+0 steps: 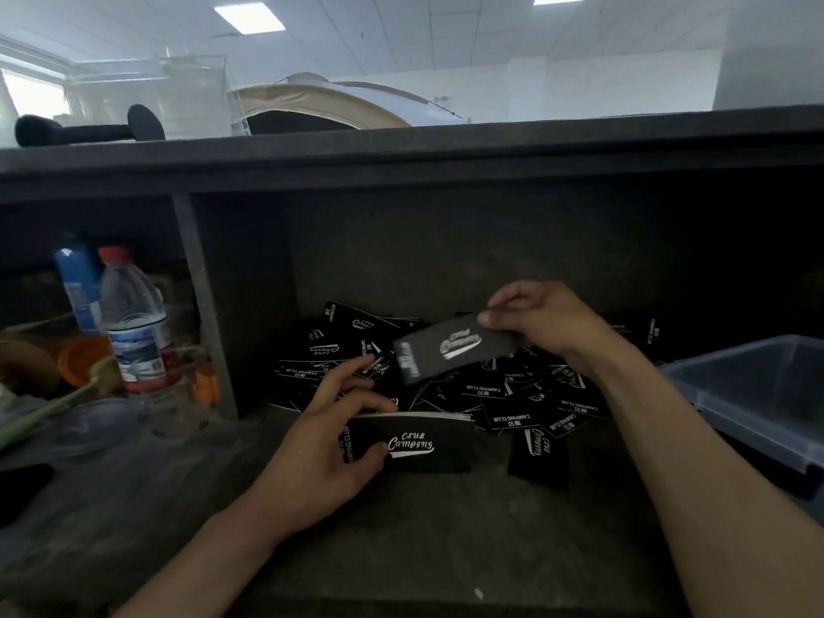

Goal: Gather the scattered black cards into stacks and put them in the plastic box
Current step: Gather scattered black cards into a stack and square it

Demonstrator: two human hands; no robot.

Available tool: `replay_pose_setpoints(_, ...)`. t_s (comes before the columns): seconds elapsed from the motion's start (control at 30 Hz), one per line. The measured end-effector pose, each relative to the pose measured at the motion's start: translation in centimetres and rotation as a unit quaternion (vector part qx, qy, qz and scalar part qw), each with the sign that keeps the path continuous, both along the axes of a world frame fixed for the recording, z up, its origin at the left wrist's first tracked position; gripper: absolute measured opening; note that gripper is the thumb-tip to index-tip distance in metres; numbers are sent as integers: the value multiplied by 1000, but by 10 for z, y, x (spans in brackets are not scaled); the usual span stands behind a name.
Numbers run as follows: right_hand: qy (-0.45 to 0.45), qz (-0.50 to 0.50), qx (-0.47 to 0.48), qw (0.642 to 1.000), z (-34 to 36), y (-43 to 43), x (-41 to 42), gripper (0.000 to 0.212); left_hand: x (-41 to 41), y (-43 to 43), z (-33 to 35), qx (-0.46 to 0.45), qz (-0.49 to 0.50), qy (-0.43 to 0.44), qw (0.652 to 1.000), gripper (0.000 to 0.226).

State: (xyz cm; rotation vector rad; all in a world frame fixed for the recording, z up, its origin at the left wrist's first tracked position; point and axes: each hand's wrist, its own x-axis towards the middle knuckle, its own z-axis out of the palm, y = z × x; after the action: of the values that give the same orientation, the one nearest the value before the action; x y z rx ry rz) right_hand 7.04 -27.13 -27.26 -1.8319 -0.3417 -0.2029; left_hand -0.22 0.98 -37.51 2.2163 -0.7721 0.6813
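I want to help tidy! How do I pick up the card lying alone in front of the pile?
Probably pinch the lone card by its near short edge, from the front: it lies flat, that end clear of the pile.

"CLUB Camping" on card stack (414, 443); "CAMPING CLUB" on scattered cards (512, 417)

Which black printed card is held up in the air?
The single black printed card pinched by the right hand; the others lie scattered or sit in the stack of black cards that the left hand grips.
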Motion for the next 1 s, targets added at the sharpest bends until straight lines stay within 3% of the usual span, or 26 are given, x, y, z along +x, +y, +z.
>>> replay_pose_setpoints(0.1, 115, 185, -161, 963, -10, 8, -13, 15, -1, -1, 1, -1, 3, -3, 1000, 40)
replay_pose_setpoints(0.17, 171, 252, -180, 935, -18, 12, -10, 12, -4, -4, 3, -13, -1, 21, 1000, 41)
replay_pose_setpoints(0.23, 144, 191, -139, 961, -22, 13, 2, 26, -7, -6, 4, -33, -3, 55, 998, 43)
replay_pose_setpoints(0.27, 79, 106, -166, 977, -26, 12, 13, 25, -7, -7, 5, -37, -2, 60, 998, 45)
replay_pose_setpoints(0.3, 2, 2, -246, 969, -31, 10, 23, 25, -8, -6, 4, -32, 1, 58, 998, 48)
replay_pose_setpoints(0.37, -57, -77, -445, 890, -46, 6, 38, 44, -7, -6, 3, -12, 9, 41, 999, 46)
replay_pose_setpoints(0.43, -21, -58, -517, 854, -60, 5, 44, 49, -7, -4, 3, 1, 16, 21, 1000, 35)
replay_pose_setpoints(0.5, -41, -65, -521, 850, -59, 7, 40, 45, -8, -4, 3, 5, 22, 13, 1000, 26)
replay_pose_setpoints(0.63, -29, -81, -521, 849, -51, 14, 32, 71, -10, -5, 5, 11, 29, 4, 1000, 15)
replay_pose_setpoints(0.73, -2, -116, -519, 847, -50, 14, 26, 77, -11, -7, 5, 15, 33, 7, 999, 12)
replay_pose_setpoints(0.87, -5, -157, -516, 842, -46, 11, 21, 71, -12, -7, 7, 17, 35, 12, 999, 11)
replay_pose_setpoints(1.0, 37, -189, -403, 895, -37, 4, 24, 45, -11, -7, 6, 14, 36, 11, 999, 10)
